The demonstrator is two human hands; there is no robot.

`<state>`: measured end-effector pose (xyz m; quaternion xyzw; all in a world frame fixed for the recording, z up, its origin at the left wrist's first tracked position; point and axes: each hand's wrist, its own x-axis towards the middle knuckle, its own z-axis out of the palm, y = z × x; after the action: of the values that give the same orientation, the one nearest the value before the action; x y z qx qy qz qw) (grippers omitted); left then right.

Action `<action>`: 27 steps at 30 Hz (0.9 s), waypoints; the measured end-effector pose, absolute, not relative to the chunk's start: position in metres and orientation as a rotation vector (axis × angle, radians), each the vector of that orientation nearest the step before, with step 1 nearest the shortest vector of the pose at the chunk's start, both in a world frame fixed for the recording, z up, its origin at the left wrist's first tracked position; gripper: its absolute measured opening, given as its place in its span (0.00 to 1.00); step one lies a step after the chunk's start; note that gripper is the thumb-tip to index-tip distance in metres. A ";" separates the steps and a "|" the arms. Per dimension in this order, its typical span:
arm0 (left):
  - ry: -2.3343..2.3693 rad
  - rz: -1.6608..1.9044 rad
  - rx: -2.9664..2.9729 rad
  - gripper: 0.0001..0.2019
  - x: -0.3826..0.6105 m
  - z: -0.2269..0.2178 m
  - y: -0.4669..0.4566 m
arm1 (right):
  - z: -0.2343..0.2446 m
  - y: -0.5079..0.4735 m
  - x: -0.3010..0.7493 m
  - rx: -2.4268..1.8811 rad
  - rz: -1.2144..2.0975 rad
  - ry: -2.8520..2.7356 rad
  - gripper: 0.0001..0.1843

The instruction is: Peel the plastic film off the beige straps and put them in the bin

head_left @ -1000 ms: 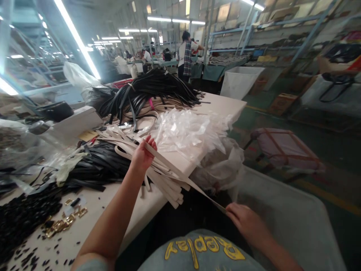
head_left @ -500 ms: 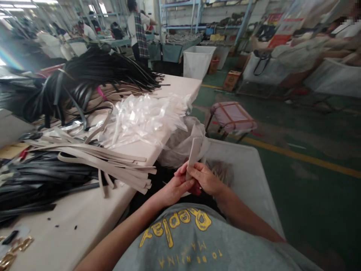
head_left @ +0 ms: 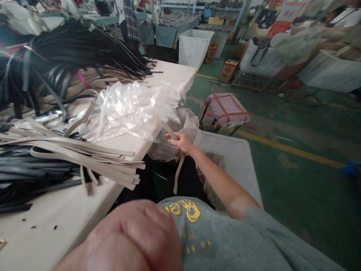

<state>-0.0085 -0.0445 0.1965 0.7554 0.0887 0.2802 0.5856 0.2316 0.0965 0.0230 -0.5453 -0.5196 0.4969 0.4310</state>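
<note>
My right hand is closed around a beige strap, whose lower end hangs down over my dark lap. The strap's upper part points up and left, toward the table edge. My left hand is lifted very near the camera and fills the lower left of the view. It looks curled, and whatever it may hold is hidden. A crumpled clear plastic bag lies just beyond my right hand. Left of it, a pile of clear plastic sleeves covers part of the table.
Beige straps and black straps are heaped on the pale table. A white bin stands to my right, a padded stool beyond it. Farther back are a tall white bin and people.
My hands have parted. The left rose toward the camera; the right moved slightly away and left with the strap, which now hangs downward. The view has tilted down and shifted slightly right.
</note>
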 end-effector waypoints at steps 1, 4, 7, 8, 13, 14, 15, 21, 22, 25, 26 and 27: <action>0.223 0.679 1.687 0.20 -0.004 0.190 -0.042 | 0.018 0.104 0.220 -1.374 1.230 -1.349 0.25; 0.404 0.743 1.468 0.16 0.009 0.166 -0.032 | 0.003 0.121 0.194 -1.439 1.133 -1.471 0.26; 0.718 0.781 1.366 0.18 0.017 0.129 -0.021 | -0.009 0.131 0.181 -1.490 1.100 -1.498 0.15; 0.827 0.780 1.337 0.18 0.018 0.115 -0.018 | -0.012 0.131 0.179 -1.498 1.120 -1.498 0.11; 1.119 0.846 1.064 0.17 0.011 0.056 -0.010 | -0.002 0.116 0.181 -1.487 1.239 -1.506 0.12; 1.152 0.880 1.018 0.19 0.009 0.049 -0.008 | 0.006 0.111 0.184 -1.461 1.279 -1.499 0.12; 1.179 0.916 0.984 0.20 0.008 0.043 -0.007 | 0.016 0.106 0.186 -1.418 1.330 -1.492 0.13; 1.172 1.022 1.007 0.28 0.014 0.046 0.001 | 0.088 0.083 0.199 -1.073 1.511 -1.611 0.22; 1.156 1.015 1.029 0.28 0.016 0.051 0.003 | 0.097 0.080 0.200 -1.051 1.505 -1.648 0.22; 1.108 1.004 1.085 0.24 0.021 0.062 0.006 | 0.115 0.074 0.200 -1.051 1.465 -1.761 0.21; 1.100 1.001 1.096 0.22 0.023 0.064 0.007 | 0.118 0.072 0.199 -1.070 1.431 -1.800 0.20; 1.095 0.990 1.103 0.21 0.024 0.066 0.008 | 0.120 0.070 0.197 -1.091 1.392 -1.840 0.20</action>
<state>0.0240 0.0077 0.0660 0.4768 0.4734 0.4279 0.6046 0.1970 0.0701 0.1205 -0.4092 -0.6898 0.5219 0.2904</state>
